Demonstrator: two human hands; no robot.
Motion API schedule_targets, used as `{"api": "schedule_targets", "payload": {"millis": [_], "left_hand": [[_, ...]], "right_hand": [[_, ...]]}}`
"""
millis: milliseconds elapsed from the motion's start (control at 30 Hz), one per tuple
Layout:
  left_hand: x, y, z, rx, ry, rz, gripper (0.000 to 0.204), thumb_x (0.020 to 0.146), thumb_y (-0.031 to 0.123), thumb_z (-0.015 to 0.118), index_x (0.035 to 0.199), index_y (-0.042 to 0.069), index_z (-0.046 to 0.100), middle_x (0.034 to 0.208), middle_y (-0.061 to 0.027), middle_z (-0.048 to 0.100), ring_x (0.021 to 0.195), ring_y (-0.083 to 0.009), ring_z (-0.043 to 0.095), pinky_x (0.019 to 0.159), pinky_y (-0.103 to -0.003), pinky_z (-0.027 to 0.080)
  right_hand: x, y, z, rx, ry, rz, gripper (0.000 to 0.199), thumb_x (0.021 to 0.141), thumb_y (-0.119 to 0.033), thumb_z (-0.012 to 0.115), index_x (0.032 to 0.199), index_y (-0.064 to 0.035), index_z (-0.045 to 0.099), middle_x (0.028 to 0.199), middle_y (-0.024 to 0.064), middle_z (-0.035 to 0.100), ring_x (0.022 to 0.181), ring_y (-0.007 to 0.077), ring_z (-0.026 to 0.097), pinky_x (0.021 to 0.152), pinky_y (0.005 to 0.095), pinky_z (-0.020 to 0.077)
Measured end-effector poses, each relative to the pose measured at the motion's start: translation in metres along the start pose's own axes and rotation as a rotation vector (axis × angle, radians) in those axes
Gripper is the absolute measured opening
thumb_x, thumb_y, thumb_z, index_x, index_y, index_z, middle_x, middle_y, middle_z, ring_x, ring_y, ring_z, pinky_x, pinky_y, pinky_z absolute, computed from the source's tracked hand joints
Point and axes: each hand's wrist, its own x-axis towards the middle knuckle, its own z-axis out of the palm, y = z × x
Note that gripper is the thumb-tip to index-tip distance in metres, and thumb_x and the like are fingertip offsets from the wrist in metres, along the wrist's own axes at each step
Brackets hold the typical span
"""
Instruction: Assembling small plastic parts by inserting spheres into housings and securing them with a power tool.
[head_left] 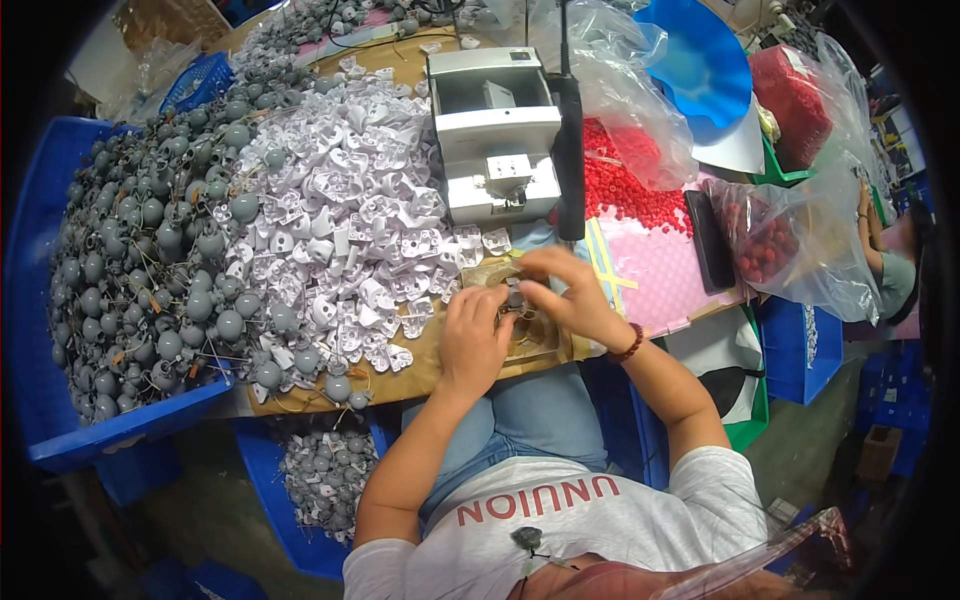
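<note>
Both hands' [520,300] grip around small grey part [514,297], mostly hidden.

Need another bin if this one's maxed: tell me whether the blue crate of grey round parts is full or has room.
Full: the grey round parts heap above the blue crate rim.

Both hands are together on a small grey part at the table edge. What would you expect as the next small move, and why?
Probably pressing the small grey part fully together: the left hand and right hand pinch it between their fingertips, in front of the white press machine, with the pile of white plastic pieces in easy reach.
</note>
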Motion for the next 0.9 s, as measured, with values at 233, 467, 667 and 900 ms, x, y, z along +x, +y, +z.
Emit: {"api": "schedule_targets", "payload": {"millis": [233, 467, 667, 900], "left_hand": [[0.000, 0.002, 0.000, 0.016, -0.006, 0.007, 0.039, 0.076, 0.004, 0.079, 0.112, 0.003, 0.062, 0.106, -0.0154, 0.066, 0.107, -0.0377, 0.061, 0.091, -0.045, 0.050], [-0.001, 0.002, -0.001, 0.035, -0.036, 0.002, 0.041, 0.080, 0.005, 0.076, 0.118, 0.003, 0.060, 0.108, -0.0151, 0.063, 0.109, -0.0353, 0.059, 0.094, -0.044, 0.049], [-0.001, 0.003, 0.000, 0.003, -0.010, -0.017, 0.041, 0.077, 0.003, 0.079, 0.114, 0.002, 0.062, 0.108, -0.0164, 0.065, 0.108, -0.0370, 0.061, 0.092, -0.045, 0.050], [-0.002, 0.002, 0.002, -0.015, 0.014, -0.014, 0.041, 0.077, 0.003, 0.079, 0.114, 0.002, 0.062, 0.108, -0.0168, 0.065, 0.107, -0.0376, 0.061, 0.091, -0.045, 0.050]], "right_hand": [[-0.001, 0.006, 0.036, 0.104, 0.170, 0.166, 0.013, 0.097, -0.011, 0.068, 0.101, 0.0008, 0.066, 0.080, 0.0140, 0.069, 0.068, 0.0245, 0.067, 0.064, 0.0331, 0.0525], [0.009, 0.009, 0.052, 0.035, 0.279, 0.273, 0.015, 0.102, -0.014, 0.062, 0.097, 0.0002, 0.060, 0.073, 0.0104, 0.064, 0.064, 0.0169, 0.061, 0.059, 0.0313, 0.0477], [0.010, 0.011, 0.057, -0.052, 0.294, 0.257, 0.018, 0.103, -0.020, 0.058, 0.099, -0.0027, 0.058, 0.072, 0.0173, 0.064, 0.064, 0.0355, 0.065, 0.057, 0.0432, 0.0474], [0.017, 0.018, 0.052, -0.007, 0.250, 0.295, 0.020, 0.106, -0.022, 0.054, 0.104, -0.0023, 0.055, 0.073, 0.0150, 0.065, 0.064, 0.0288, 0.065, 0.059, 0.0414, 0.0489]]}}
